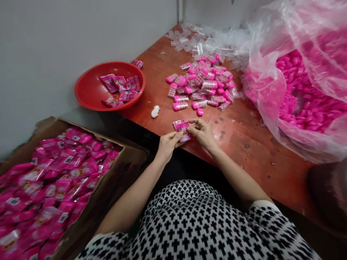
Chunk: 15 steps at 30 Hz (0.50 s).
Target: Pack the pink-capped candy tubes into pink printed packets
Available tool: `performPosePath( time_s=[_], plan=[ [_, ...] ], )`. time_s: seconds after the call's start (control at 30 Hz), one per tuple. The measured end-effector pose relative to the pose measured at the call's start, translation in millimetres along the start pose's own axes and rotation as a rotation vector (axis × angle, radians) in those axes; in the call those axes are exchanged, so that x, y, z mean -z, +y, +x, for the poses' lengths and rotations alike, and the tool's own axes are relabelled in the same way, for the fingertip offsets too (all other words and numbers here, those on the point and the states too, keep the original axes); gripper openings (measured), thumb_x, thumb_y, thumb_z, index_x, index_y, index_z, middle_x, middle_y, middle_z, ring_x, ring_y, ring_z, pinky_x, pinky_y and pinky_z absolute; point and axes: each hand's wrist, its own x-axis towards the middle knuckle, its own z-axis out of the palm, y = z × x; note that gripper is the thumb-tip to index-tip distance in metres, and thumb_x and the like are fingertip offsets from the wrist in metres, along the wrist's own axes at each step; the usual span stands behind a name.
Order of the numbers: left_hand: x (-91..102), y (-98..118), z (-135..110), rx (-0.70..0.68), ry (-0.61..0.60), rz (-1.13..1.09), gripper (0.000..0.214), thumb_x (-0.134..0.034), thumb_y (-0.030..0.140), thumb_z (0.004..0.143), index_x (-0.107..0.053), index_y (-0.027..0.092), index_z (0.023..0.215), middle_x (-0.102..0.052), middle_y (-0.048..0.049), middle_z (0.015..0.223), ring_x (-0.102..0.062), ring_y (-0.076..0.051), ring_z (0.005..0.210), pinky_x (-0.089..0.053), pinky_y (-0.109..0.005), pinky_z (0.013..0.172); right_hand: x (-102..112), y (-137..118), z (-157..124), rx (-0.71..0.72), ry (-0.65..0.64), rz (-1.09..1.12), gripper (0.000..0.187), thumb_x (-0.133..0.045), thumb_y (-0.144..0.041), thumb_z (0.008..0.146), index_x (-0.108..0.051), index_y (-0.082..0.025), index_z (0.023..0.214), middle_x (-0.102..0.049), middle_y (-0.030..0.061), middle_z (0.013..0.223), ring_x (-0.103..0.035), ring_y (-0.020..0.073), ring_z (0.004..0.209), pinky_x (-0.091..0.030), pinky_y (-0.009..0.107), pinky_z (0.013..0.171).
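Note:
Between my hands, over the table's front edge, is a small printed pink packet [182, 126]. My left hand [168, 143] pinches its lower left side, thumb on top. The fingers of my right hand [202, 133] close on its right side. Whatever is inside the packet is hidden. Just beyond my hands lies a loose pink cap [200, 112]. Behind it is a heap of clear tubes [202, 85] with pink caps, filled with small pink balls. A crumpled white scrap [155, 111] lies to the left of the packet.
A red bowl [81, 94] with several pink packets stands at the table's left edge. Below it, a cardboard box [119, 153] holds many filled pink packets. On the right, a clear plastic bag [267, 104] contains pink pieces. Empty clear tubes [200, 48] lie at the back of the wooden table [252, 159].

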Motion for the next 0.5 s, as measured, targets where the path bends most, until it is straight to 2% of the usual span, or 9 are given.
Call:
performPosePath(
  time_s=[0.07, 0.13, 0.27, 0.33, 0.4, 0.5],
  plan=[
    [-0.6, 0.5, -1.2, 0.069, 0.004, -0.047, 0.029, -0.078, 0.039, 0.063, -0.072, 0.012, 0.074, -0.070, -0.0055, 0.074, -0.067, -0.015, 0.070, -0.057, -0.028, 0.071, -2.6, 4.3, -4.0, 0.013, 0.001, -0.068, 0.031, -0.069, -0.032, 0.066, -0.059, -0.019, 0.093, -0.059, -0.0069, 0.059, -0.052, 0.0089, 0.053, -0.041, 0.023, 0.054],
    [-1.1, 1.2, -2.4, 0.105, 0.025, -0.041, 0.029, -0.080, 0.036, 0.059, -0.073, 0.011, 0.071, -0.070, -0.0051, 0.071, -0.066, -0.014, 0.066, -0.057, -0.026, 0.067, -2.6, 7.7, -6.3, 0.002, -0.014, -0.099, 0.031, -0.069, -0.034, 0.067, -0.060, -0.019, 0.092, -0.059, -0.0063, 0.060, -0.052, 0.0092, 0.052, -0.041, 0.023, 0.053],
    [-1.6, 2.1, -5.7, 0.155, 0.081, -0.037, 0.029, -0.083, 0.034, 0.053, -0.072, 0.010, 0.067, -0.069, -0.0063, 0.067, -0.065, -0.013, 0.060, -0.056, -0.024, 0.062, 13.0, 3.3, 3.9, 0.036, -0.086, -0.169, 0.029, -0.066, -0.041, 0.070, -0.062, -0.019, 0.088, -0.063, -0.0030, 0.067, -0.053, 0.0102, 0.054, -0.042, 0.024, 0.054],
    [-2.3, 2.7, -7.5, 0.171, 0.117, -0.065, 0.030, -0.084, 0.033, 0.051, -0.070, 0.010, 0.062, -0.069, -0.0069, 0.064, -0.065, -0.013, 0.058, -0.055, -0.024, 0.060, 27.7, -7.3, 18.6, 0.144, -0.041, -0.346, 0.026, -0.061, -0.041, 0.076, -0.063, -0.018, 0.087, -0.063, -0.0012, 0.071, -0.055, 0.0112, 0.057, -0.043, 0.025, 0.058],
    [-3.4, 3.4, -8.4, 0.180, 0.143, -0.107, 0.031, -0.086, 0.032, 0.047, -0.067, 0.010, 0.058, -0.068, -0.0068, 0.063, -0.064, -0.014, 0.058, -0.055, -0.024, 0.058, 41.5, -22.1, 37.3, 0.239, 0.070, -0.621, 0.024, -0.053, -0.037, 0.082, -0.065, -0.017, 0.088, -0.065, 0.0013, 0.073, -0.057, 0.0135, 0.063, -0.044, 0.027, 0.063],
    [-4.9, 4.9, -8.0, 0.177, 0.189, -0.191, 0.033, -0.087, 0.031, 0.044, -0.062, 0.011, 0.053, -0.065, -0.0033, 0.058, -0.061, -0.011, 0.053, -0.054, -0.023, 0.054, 50.2, -43.2, 64.3, 0.196, 0.221, -1.077, 0.029, -0.047, -0.036, 0.086, -0.066, -0.015, 0.092, -0.068, 0.0101, 0.085, -0.060, 0.0222, 0.079, -0.043, 0.033, 0.072]
  ],
)
